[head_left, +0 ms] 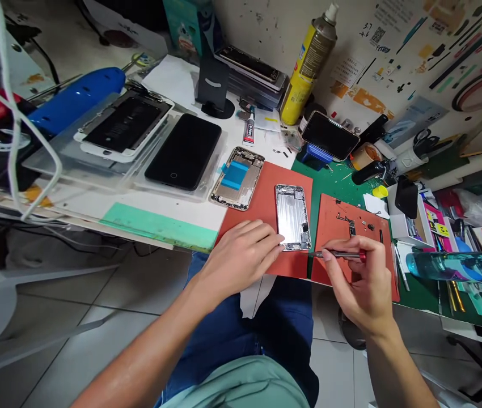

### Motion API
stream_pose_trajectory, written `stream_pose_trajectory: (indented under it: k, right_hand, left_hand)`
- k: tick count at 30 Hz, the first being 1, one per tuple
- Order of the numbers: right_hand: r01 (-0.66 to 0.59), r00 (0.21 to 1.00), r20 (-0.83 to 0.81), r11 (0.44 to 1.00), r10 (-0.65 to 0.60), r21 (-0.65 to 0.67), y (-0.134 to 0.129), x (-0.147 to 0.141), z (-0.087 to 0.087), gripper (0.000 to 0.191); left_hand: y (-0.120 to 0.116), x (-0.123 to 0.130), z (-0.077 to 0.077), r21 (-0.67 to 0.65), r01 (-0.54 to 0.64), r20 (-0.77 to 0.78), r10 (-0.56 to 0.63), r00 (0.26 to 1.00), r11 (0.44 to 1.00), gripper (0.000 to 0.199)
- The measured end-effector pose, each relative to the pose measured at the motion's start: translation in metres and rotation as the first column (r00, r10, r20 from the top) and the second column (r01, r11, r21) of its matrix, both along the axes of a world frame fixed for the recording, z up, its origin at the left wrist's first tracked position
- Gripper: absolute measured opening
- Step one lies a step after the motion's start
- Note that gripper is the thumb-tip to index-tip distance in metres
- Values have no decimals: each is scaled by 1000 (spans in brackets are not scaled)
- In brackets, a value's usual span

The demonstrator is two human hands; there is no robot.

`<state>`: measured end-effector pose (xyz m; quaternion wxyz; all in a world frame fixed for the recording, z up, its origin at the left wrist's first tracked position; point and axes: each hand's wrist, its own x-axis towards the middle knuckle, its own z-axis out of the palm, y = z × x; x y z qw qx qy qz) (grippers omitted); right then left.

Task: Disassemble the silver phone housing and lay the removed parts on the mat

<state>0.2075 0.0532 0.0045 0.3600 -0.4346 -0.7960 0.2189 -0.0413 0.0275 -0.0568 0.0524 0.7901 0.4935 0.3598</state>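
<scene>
A silvery, opened phone housing point(291, 218) lies on a red-orange mat point(262, 260) in front of me. The fingertips of my left hand point(241, 255) rest at its lower left corner, the fingers stretched out flat and the thumb out of sight. My right hand point(362, 283) is closed around a slim screwdriver point(343, 255) with a red end cap. Its tip points left, just below and right of the housing's lower right corner, apart from it. A second gold-rimmed housing point(254, 184) with blue tape lies to the upper left.
Small parts lie on another orange mat point(330, 226) at right. Left are a black phone screen point(187, 150) and a white-framed screen point(126, 127). A yellow spray can point(300, 85), a propped phone point(330, 135) and a glue tube point(249, 130) stand behind. A water bottle point(453, 266) lies right.
</scene>
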Motion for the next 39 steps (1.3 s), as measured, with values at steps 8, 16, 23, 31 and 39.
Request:
stream_pose_trajectory:
  k: [8, 16, 23, 31, 39]
  right_hand:
    - [-40, 997, 74, 997, 35, 60, 10, -15, -4, 28]
    - [-28, 996, 85, 998, 22, 61, 9, -17, -5, 28]
    - [-85, 987, 138, 995, 78, 51, 10, -15, -1, 29]
    - [-131, 914, 404, 960, 20, 248, 16, -25, 15, 14]
    - [-180, 897, 434, 966, 85, 183, 22, -27, 18, 15]
  left_hand:
    - [0, -1, 6, -76, 13, -70, -18, 997, 997, 21]
    - [0, -1, 4, -76, 14, -79, -20, 997, 997, 21]
    - [0, -1, 3, -67, 11, -74, -16, 997, 998, 21]
    - [-1, -1, 4, -76, 8, -87, -15, 996, 997, 17]
    - [-1, -2, 4, -88, 7, -86, -14, 996, 996, 17]
